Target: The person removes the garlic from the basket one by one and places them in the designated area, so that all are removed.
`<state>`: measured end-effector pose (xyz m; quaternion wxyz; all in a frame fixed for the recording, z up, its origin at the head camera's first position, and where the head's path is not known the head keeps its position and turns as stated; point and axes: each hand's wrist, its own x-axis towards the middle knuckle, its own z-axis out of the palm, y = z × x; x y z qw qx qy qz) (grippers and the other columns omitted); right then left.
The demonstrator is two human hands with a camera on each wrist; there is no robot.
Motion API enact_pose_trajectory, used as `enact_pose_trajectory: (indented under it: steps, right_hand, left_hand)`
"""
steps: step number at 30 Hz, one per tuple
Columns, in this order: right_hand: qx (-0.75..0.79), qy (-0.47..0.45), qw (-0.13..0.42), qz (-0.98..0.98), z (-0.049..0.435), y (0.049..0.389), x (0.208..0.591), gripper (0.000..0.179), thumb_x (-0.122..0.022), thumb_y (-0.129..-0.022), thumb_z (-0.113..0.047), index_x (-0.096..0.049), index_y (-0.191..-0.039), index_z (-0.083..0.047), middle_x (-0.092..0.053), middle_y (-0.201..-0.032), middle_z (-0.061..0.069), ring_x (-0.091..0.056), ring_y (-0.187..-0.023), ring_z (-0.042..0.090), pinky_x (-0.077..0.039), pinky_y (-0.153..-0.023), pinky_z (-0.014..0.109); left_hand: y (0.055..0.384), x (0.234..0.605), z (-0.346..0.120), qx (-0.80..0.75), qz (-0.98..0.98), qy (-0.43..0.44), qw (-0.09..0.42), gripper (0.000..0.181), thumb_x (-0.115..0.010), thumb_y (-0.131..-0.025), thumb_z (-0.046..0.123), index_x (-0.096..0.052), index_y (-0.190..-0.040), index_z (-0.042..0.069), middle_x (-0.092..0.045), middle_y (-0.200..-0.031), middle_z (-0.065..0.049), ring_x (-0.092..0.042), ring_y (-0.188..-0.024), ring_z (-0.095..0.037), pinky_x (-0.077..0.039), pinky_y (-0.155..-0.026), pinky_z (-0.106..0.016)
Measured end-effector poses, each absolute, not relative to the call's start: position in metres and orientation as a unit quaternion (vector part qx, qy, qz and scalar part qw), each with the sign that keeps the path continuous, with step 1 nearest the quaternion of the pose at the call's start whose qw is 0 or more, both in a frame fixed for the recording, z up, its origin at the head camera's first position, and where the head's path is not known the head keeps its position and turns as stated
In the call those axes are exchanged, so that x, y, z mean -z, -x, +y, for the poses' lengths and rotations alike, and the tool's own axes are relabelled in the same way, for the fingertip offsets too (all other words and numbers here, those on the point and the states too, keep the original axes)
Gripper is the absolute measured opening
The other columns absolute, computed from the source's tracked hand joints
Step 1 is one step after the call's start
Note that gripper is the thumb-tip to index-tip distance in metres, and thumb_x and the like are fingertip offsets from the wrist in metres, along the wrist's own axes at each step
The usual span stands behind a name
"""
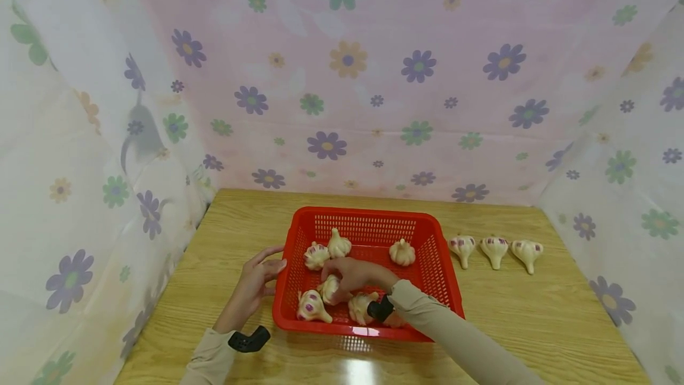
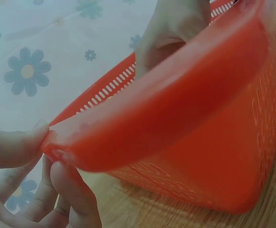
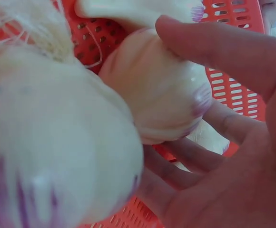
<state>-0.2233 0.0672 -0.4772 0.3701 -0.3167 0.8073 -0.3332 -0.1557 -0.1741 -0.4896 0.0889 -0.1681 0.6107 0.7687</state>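
My right hand (image 1: 355,275) is down inside a red plastic basket (image 1: 369,214). It grips a white garlic bulb (image 1: 329,289) with purple streaks; in the right wrist view, thumb and fingers lie around opposite sides of this bulb (image 3: 159,85). Another garlic bulb (image 3: 57,137) fills the near left of that view. On the basket's left side, my left hand (image 1: 251,287) holds the rim. The left wrist view has its thumb above the red rim (image 2: 166,99) and a finger beneath it. More bulbs lie around the right hand, including one (image 1: 312,306) at the front left corner.
Three garlic bulbs stand in a row on the wooden table (image 1: 513,308), right of the basket; the middle one (image 1: 494,249) has its stem toward me. A single bulb (image 1: 402,252) sits at the basket's back right. Flowered cloth (image 1: 374,106) encloses the back and sides.
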Motion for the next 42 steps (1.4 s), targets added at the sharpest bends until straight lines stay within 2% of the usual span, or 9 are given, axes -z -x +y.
enact_pose_trajectory:
  steps: [8, 22, 28, 35, 42]
  right_hand:
    - [0.344, 0.345, 0.318, 0.813, 0.073, 0.223, 0.465, 0.037, -0.079, -0.075, -0.013, -0.06, -0.106, -0.015, -0.054, -0.106, -0.002, -0.045, -0.087, 0.017, -0.043, -0.07, 0.029]
    - [0.378, 0.326, 0.284, 0.819, 0.101, 0.227, 0.434, 0.038, -0.076, -0.078, -0.018, -0.059, -0.111, -0.02, -0.054, -0.118, -0.002, -0.049, -0.099, 0.025, -0.045, -0.077, 0.037]
    - [0.383, 0.317, 0.271, 0.824, 0.116, 0.23, 0.423, 0.038, -0.077, -0.078, -0.021, -0.057, -0.111, -0.021, -0.054, -0.111, 0.001, -0.049, -0.082, 0.026, -0.045, -0.065, 0.035]
    - [0.389, 0.326, 0.251, 0.825, 0.133, 0.229, 0.407, 0.038, -0.077, -0.079, -0.021, -0.057, -0.112, -0.019, -0.053, -0.111, 0.004, -0.049, -0.079, 0.027, -0.047, -0.065, 0.036]
    - [0.41, 0.306, 0.252, 0.822, 0.149, 0.225, 0.394, 0.038, -0.076, -0.08, -0.021, -0.056, -0.112, -0.018, -0.051, -0.11, 0.006, -0.051, -0.064, 0.02, -0.052, -0.059, 0.037]
  left_hand:
    - [0.155, 0.49, -0.174, -0.772, 0.607, 0.166, 0.091, 0.046, -0.065, -0.088, 0.013, -0.053, -0.132, 0.011, -0.064, -0.099, -0.011, -0.065, -0.088, -0.026, -0.055, -0.069, -0.047]
    - [0.156, 0.49, -0.175, -0.776, 0.604, 0.156, 0.094, 0.047, -0.066, -0.087, 0.014, -0.053, -0.131, 0.01, -0.064, -0.098, -0.01, -0.065, -0.086, -0.025, -0.056, -0.064, -0.043]
    - [0.155, 0.489, -0.175, -0.774, 0.606, 0.159, 0.095, 0.048, -0.067, -0.086, 0.013, -0.052, -0.132, 0.01, -0.064, -0.095, -0.008, -0.065, -0.087, -0.025, -0.056, -0.065, -0.043]
    - [0.155, 0.49, -0.175, -0.771, 0.609, 0.162, 0.093, 0.047, -0.066, -0.087, 0.012, -0.052, -0.132, 0.01, -0.064, -0.098, -0.011, -0.065, -0.089, -0.027, -0.056, -0.065, -0.043]
    - [0.156, 0.493, -0.174, -0.769, 0.611, 0.168, 0.087, 0.046, -0.066, -0.086, 0.011, -0.054, -0.13, 0.01, -0.065, -0.101, -0.014, -0.064, -0.092, -0.03, -0.055, -0.067, -0.046]
